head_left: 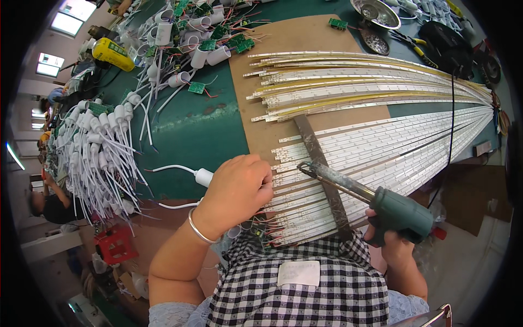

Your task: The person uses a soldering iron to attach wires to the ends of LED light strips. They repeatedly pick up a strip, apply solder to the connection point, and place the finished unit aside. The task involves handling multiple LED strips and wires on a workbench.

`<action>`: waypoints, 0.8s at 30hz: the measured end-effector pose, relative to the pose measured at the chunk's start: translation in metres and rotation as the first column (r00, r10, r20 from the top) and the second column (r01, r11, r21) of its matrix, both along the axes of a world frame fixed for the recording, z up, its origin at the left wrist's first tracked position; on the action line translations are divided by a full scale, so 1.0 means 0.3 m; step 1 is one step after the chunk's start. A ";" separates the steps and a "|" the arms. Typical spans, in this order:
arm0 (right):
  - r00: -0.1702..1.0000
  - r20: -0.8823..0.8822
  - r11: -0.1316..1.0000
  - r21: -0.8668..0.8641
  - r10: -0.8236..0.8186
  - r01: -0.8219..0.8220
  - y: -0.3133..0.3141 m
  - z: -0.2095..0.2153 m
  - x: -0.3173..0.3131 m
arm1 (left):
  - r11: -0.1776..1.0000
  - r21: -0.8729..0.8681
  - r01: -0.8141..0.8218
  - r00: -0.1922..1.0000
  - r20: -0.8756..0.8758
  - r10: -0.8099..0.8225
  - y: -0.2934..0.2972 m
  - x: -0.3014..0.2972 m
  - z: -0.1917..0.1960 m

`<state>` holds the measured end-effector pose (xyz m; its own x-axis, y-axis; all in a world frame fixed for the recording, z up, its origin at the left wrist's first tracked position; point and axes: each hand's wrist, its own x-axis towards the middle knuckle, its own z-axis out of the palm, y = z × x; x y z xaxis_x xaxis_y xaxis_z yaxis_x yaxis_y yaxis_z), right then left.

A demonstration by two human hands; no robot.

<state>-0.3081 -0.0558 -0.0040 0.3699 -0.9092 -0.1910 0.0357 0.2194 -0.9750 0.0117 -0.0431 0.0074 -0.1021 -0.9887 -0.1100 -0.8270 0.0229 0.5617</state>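
Note:
My left hand (239, 185) is closed at the left ends of a fanned row of white LED strips (414, 150). Its fingertips are bent under, so whatever they pinch is hidden. A white plastic sleeve (204, 177) with a white cable pokes out beside that hand. In my right hand (393, 248) is a dark green soldering gun (400, 211), gripped by its handle. Its looped tip points left, above the strips and near a dark flat bar (313, 147) that lies across them. Thin red wires show at the nearest strip ends.
More strips (327, 82) lie beyond on a brown board (239, 76). Heaped lamp caps with cables (98, 141) sit at left, circuit boards (196, 87) farther back. A yellow bottle (113, 54), metal bowl (376, 13) and pliers (417, 46) stand around. A black cord (451, 125) hangs across the right.

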 end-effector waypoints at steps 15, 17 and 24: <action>0.999 0.047 0.996 -0.085 0.026 -0.022 0.038 0.005 -0.042 | 0.988 -0.123 -0.095 0.995 -0.049 0.090 0.054 -0.019 -0.001; 0.999 0.025 0.996 -0.085 0.043 -0.040 0.041 0.011 -0.056 | 0.984 -0.146 -0.103 0.995 -0.022 0.101 0.072 -0.002 0.006; 0.998 0.059 0.992 -0.120 -0.019 0.026 0.051 0.030 -0.032 | 0.955 -0.292 -0.058 0.990 0.107 0.093 0.120 -0.007 -0.026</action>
<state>-0.3175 -0.0404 0.0052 0.3560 -0.9327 -0.0586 0.0960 0.0989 -0.9905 0.0096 -0.0071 -0.0004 -0.0294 -0.9844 0.1734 -0.8926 0.1039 0.4387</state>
